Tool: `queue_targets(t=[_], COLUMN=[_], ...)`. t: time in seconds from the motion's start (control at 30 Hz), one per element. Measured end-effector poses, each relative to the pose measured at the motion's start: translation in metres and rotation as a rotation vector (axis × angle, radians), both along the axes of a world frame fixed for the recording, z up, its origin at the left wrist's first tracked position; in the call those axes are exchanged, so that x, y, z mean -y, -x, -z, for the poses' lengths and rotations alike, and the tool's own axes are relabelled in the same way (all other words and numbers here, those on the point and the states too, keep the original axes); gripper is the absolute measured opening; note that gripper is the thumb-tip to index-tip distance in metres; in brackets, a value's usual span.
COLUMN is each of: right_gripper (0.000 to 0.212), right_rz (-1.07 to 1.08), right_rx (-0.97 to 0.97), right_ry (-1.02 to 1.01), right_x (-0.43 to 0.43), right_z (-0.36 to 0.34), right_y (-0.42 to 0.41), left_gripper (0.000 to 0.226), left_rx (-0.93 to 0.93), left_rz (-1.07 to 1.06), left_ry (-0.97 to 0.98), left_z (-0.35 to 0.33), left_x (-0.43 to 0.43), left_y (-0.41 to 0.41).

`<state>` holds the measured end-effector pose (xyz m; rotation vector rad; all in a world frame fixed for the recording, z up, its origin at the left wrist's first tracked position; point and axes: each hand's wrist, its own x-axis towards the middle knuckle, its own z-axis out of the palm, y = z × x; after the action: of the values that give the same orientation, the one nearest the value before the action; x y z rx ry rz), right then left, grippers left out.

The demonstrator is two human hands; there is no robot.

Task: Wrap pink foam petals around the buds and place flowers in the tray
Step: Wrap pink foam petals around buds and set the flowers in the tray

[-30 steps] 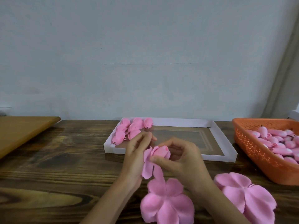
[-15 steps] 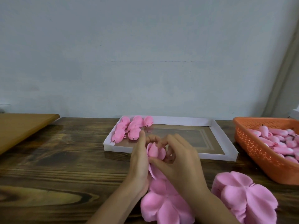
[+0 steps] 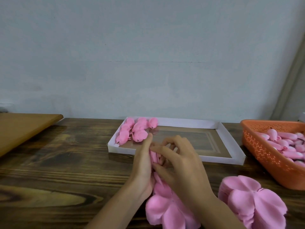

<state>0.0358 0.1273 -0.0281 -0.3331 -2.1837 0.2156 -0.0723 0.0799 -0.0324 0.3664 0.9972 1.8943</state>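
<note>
Wrapping looks under way in the head view. At near centre, just before the tray (image 3: 231, 160), the left hand (image 3: 143, 164) and right hand (image 3: 179, 164) both clasp the flower (image 3: 154, 157), with its bud hidden. Its foam is probably light, soft and easily creased, so pinch gently at the base. Loose petals (image 3: 165, 210) lie nearest.

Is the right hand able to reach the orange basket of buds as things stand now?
Probably yes, but not freely: the right hand is holding the half-wrapped flower together with the left hand. The orange basket stands open on its right, and only a low corner of the white tray lies between.
</note>
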Motion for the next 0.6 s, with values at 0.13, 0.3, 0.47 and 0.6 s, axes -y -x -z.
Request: queue_targets(t=[0.13, 0.3, 0.47, 0.6], right_gripper=[0.027, 0.027, 0.01, 0.016], right_rz=[-0.203, -0.25, -0.117, -0.116], right_rx=[0.025, 0.138, 0.033, -0.006], right_ry=[0.099, -0.047, -0.165, -0.045], right_x=[-0.002, -0.007, -0.001, -0.001], right_z=[-0.004, -0.003, 0.005, 0.006], right_y=[-0.007, -0.011, 0.002, 0.003], left_gripper=[0.05, 0.057, 0.06, 0.067], left_rx=[0.17, 0.341, 0.305, 0.214], left_rz=[-0.028, -0.047, -0.062, -0.101], left_ry=[-0.018, -0.105, -0.096, -0.087], left_z=[0.001, 0.0, 0.001, 0.002], left_x=[-0.002, 0.0, 0.001, -0.001], left_y=[0.012, 0.03, 0.034, 0.029])
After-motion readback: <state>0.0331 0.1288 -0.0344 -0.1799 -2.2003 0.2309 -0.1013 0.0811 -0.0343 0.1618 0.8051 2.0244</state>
